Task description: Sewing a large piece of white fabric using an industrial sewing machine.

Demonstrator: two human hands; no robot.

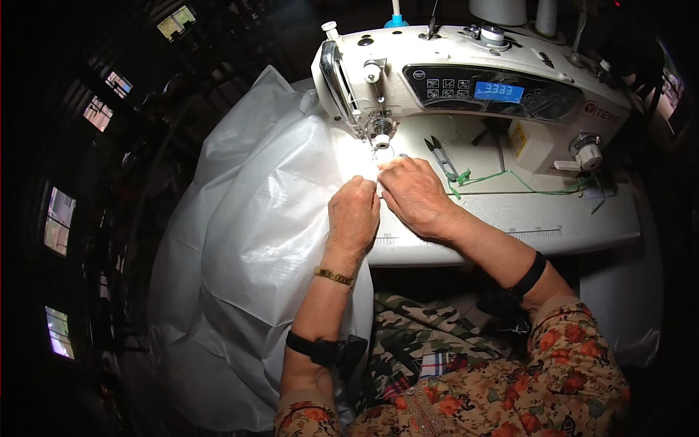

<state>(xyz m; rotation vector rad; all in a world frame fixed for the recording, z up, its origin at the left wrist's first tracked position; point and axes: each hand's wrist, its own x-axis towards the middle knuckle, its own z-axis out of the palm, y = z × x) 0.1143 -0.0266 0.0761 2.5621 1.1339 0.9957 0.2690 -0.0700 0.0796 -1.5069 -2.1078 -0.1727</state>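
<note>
A white industrial sewing machine stands in front of me, its needle area brightly lit. Just below the needle, my left hand is closed on the edge of a large white woven plastic sheet. The sheet bulges in folds to the left and hangs off the table. My right hand is beside it, fingers bent and pressed together at the same bright edge near the presser foot. Glare hides exactly what the right fingertips pinch.
Thread snips lie on the machine bed right of my right hand. Green thread trails from them toward the handwheel. Thread cones stand behind the machine. A ruler scale runs along the table's front edge.
</note>
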